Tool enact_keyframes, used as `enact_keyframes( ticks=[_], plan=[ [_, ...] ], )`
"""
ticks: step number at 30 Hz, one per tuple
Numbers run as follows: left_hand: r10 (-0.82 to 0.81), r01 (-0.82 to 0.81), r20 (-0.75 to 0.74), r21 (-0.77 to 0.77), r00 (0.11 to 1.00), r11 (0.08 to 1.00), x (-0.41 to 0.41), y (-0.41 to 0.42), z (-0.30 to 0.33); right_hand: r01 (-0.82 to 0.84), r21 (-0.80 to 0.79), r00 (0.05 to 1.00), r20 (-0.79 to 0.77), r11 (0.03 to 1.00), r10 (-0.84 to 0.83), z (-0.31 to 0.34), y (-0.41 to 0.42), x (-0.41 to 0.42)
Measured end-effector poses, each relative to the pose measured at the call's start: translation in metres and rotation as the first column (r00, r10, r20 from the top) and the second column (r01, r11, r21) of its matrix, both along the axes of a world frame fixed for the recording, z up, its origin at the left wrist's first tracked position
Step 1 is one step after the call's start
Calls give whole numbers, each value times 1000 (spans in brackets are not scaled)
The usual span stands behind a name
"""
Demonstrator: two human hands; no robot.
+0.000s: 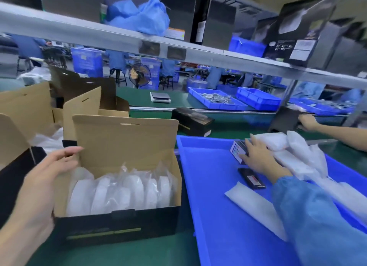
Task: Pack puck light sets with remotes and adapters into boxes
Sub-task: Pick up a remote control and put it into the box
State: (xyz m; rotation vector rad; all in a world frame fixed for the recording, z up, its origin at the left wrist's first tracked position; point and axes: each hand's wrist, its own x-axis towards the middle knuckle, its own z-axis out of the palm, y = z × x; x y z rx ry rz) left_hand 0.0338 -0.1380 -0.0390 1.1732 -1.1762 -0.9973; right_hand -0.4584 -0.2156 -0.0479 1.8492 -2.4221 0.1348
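Note:
An open black box with brown inner flaps stands on the green bench in front of me. Several white puck lights in clear bags stand on edge inside it. My left hand holds the box's left side flap, fingers curled over its edge. My right hand, in a blue sleeve, reaches into the blue tray and grips a small remote with coloured buttons. A black adapter lies in the tray just under my wrist. White foam-wrapped packs lie at the tray's right.
More open boxes stand at the left. A closed black box lies on the belt behind. Another person's hand touches a black box at the far right. Blue bins sit beyond; a shelf hangs overhead.

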Motion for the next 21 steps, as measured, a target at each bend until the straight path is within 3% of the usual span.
enact_keyframes(
  ticks=[2, 6, 14, 18, 21],
  plan=[
    [45, -46, -52, -24, 998, 999, 3, 6, -4, 9, 12, 990, -143, 1000, -7, -24, -7, 1],
    [102, -107, -86, -57, 991, 993, 5, 14, -14, -24, -116, 891, -453, 993, -31, -34, -5, 1],
    [105, -111, -109, -48, 988, 993, 8, 8, -16, -120, -201, 881, -474, 972, 11, -27, -4, 15],
    [113, -118, -106, -43, 988, 992, 7, 7, -16, -36, -154, 880, -472, 987, -42, -25, -4, 19],
    [96, -102, -106, -53, 990, 993, 7, 4, -19, 18, -208, 916, -389, 978, -100, -19, 0, 20]
  ],
)
